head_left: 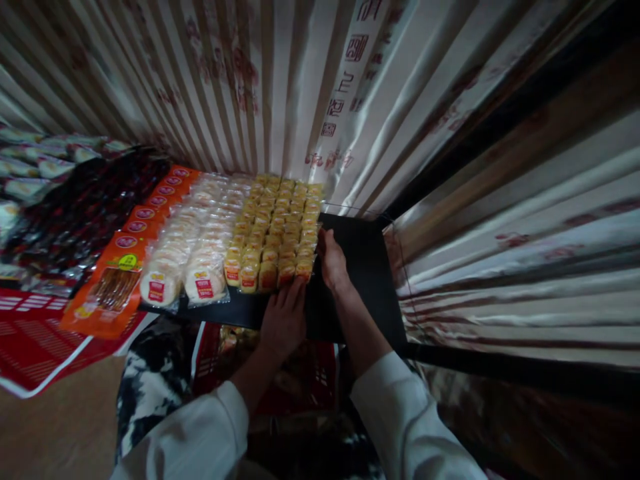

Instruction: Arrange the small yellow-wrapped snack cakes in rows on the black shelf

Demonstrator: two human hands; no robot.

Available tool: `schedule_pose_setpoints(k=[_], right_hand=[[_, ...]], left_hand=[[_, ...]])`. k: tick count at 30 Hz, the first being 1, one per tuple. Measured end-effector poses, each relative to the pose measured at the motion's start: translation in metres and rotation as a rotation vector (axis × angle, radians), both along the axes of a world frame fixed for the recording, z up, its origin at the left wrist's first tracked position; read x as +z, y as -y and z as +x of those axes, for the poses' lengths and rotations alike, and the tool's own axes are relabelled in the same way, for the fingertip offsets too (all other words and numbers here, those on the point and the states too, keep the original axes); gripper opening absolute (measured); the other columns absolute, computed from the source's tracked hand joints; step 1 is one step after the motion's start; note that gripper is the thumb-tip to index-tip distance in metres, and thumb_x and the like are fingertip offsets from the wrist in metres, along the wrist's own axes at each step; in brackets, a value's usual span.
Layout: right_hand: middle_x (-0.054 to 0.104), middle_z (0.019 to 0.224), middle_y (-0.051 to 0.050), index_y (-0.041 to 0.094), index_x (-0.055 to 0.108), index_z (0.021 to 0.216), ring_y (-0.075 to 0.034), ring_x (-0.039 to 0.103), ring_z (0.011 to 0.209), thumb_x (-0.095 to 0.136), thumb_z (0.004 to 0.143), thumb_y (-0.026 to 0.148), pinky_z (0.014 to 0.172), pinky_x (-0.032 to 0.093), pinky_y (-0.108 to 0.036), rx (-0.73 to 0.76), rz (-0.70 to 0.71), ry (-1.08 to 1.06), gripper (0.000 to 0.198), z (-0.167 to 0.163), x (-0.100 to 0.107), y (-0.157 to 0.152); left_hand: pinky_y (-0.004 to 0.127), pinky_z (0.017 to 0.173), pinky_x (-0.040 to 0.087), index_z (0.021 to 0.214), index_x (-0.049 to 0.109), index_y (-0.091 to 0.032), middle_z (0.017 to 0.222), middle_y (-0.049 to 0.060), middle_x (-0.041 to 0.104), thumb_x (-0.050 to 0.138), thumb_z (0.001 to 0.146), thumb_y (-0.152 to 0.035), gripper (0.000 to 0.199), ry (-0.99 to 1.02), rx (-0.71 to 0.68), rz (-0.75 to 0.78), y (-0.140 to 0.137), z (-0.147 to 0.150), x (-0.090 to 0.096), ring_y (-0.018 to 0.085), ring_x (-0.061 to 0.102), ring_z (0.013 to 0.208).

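Rows of small yellow packaged pastries point(273, 233) stand on a black board point(357, 287). My left hand point(284, 313) is at the front edge of these rows, its fingers stretched out and touching the front packets. Along the right side of the rows, my right hand point(333, 259) rests with the fingers extended against the end packets; some fingertips are hidden. Neither hand is closed around a packet. To the left of the pastries stand rows of round white packaged cakes point(205, 280) with red labels.
Orange snack bags point(115, 287) and dark shiny packets point(75, 213) line the board farther left, beside white-green packets point(30, 160). Below are red baskets point(43, 343), one holding more yellow packets. Pleated printed curtains point(300, 87) rise behind and at the right.
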State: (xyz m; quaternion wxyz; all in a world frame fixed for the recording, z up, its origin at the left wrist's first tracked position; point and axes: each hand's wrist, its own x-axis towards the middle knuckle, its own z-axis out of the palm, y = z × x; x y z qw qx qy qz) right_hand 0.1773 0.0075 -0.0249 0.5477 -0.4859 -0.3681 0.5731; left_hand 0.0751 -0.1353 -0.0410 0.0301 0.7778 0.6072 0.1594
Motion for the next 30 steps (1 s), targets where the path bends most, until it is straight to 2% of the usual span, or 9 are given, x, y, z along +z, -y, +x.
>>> schedule_pose_setpoints(k=[6, 12, 18, 24, 27, 30], right_hand=[[0.061, 0.120, -0.005, 0.018, 0.060, 0.111, -0.020, 0.054, 0.114, 0.041, 0.082, 0.061, 0.098, 0.041, -0.037, -0.134, 0.049, 0.013, 0.056, -0.002, -0.012, -0.012], [0.066, 0.111, -0.003, 0.019, 0.063, 0.107, -0.021, 0.057, 0.109, 0.038, 0.080, 0.066, 0.095, 0.044, -0.036, 0.009, 0.016, 0.006, 0.060, -0.007, -0.005, -0.020], [0.065, 0.113, -0.004, 0.019, 0.062, 0.106, -0.019, 0.056, 0.111, 0.034, 0.087, 0.057, 0.097, 0.042, -0.036, -0.028, 0.010, -0.043, 0.051, -0.003, 0.001, -0.022], [0.065, 0.112, -0.002, 0.019, 0.060, 0.109, -0.019, 0.054, 0.113, 0.037, 0.084, 0.059, 0.097, 0.042, -0.037, -0.006, 0.032, -0.008, 0.052, -0.007, -0.003, -0.026], [0.061, 0.119, -0.004, 0.018, 0.060, 0.108, -0.019, 0.053, 0.115, 0.042, 0.082, 0.057, 0.099, 0.040, -0.037, -0.131, 0.064, 0.022, 0.050, -0.005, -0.001, -0.013], [0.059, 0.121, -0.008, 0.017, 0.060, 0.107, -0.020, 0.054, 0.113, 0.045, 0.081, 0.054, 0.097, 0.042, -0.039, -0.276, 0.098, 0.041, 0.048, 0.000, 0.003, 0.019]], left_hand=[[0.038, 0.086, 0.042, 0.139, 0.031, -0.012, 0.145, 0.008, 0.035, 0.041, 0.080, -0.018, 0.060, -0.013, -0.006, 0.004, -0.001, 0.000, 0.000, 0.025, 0.044, 0.116], [0.037, 0.086, 0.042, 0.138, 0.032, -0.013, 0.145, 0.007, 0.035, 0.040, 0.080, -0.017, 0.059, -0.020, 0.003, 0.023, -0.001, 0.001, -0.001, 0.024, 0.045, 0.115], [0.037, 0.083, 0.042, 0.137, 0.034, -0.013, 0.146, 0.006, 0.034, 0.040, 0.081, -0.019, 0.058, -0.035, -0.009, 0.017, -0.001, 0.001, 0.000, 0.024, 0.045, 0.115], [0.038, 0.083, 0.043, 0.139, 0.030, -0.013, 0.146, 0.008, 0.033, 0.041, 0.080, -0.019, 0.060, -0.040, 0.002, 0.015, -0.001, 0.001, 0.001, 0.025, 0.045, 0.115], [0.037, 0.083, 0.044, 0.139, 0.031, -0.013, 0.145, 0.008, 0.034, 0.041, 0.081, -0.019, 0.059, -0.030, 0.000, 0.029, 0.000, 0.000, 0.000, 0.024, 0.045, 0.115], [0.037, 0.086, 0.044, 0.136, 0.035, -0.013, 0.143, 0.008, 0.037, 0.041, 0.081, -0.018, 0.055, -0.006, 0.005, 0.052, 0.003, 0.000, -0.004, 0.023, 0.046, 0.116]])
